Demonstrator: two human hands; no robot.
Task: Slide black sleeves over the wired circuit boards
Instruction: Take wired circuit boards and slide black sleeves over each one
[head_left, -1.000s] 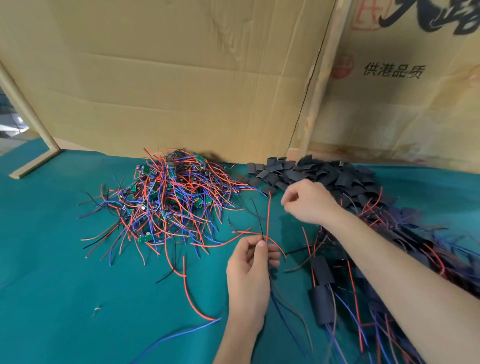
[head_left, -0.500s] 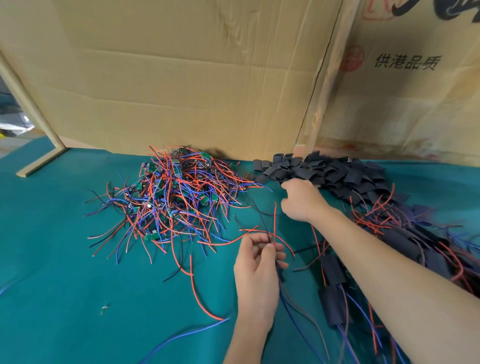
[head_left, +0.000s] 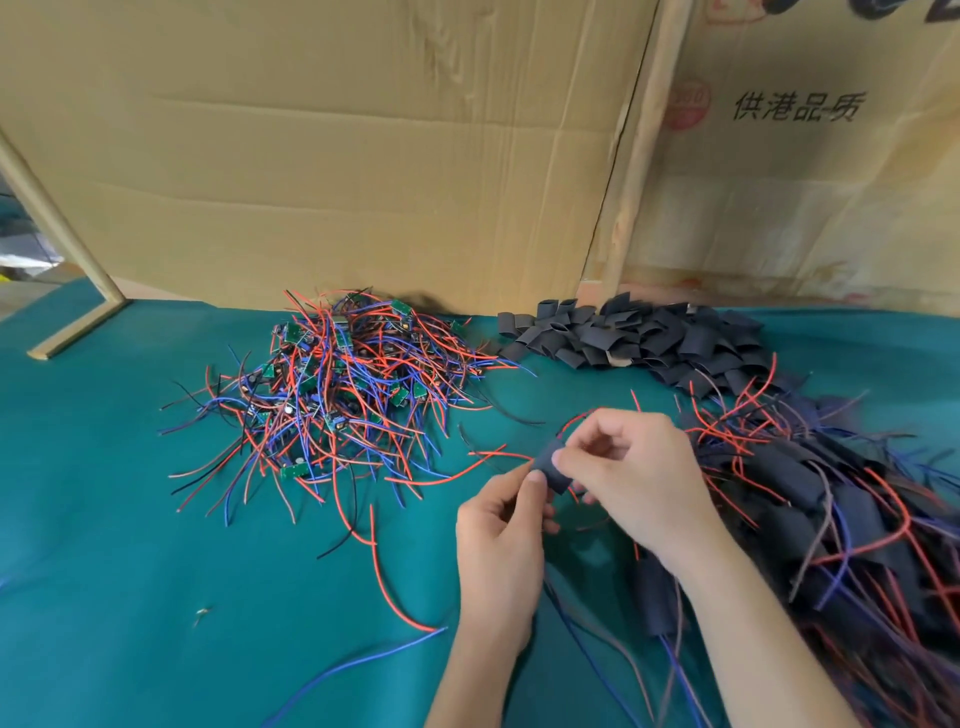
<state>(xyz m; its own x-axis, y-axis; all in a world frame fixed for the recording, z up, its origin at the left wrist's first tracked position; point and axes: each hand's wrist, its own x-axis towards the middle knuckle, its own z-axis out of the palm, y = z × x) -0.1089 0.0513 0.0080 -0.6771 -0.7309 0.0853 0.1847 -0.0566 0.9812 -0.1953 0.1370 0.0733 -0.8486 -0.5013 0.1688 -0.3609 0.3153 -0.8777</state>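
From the head view, the right hand (head_left: 631, 480) pinches a black sleeve (head_left: 551, 467) between thumb and fingers, and the left hand (head_left: 501, 540) grips the sleeve's lower end together with wires trailing toward the wrist. Beyond and left of the hands lies the pile of wired circuit boards (head_left: 343, 384) on the green worktop (head_left: 130, 545); beyond the right hand, the loose sleeve heap (head_left: 639, 338); to its right, the finished sleeved boards (head_left: 831, 509).
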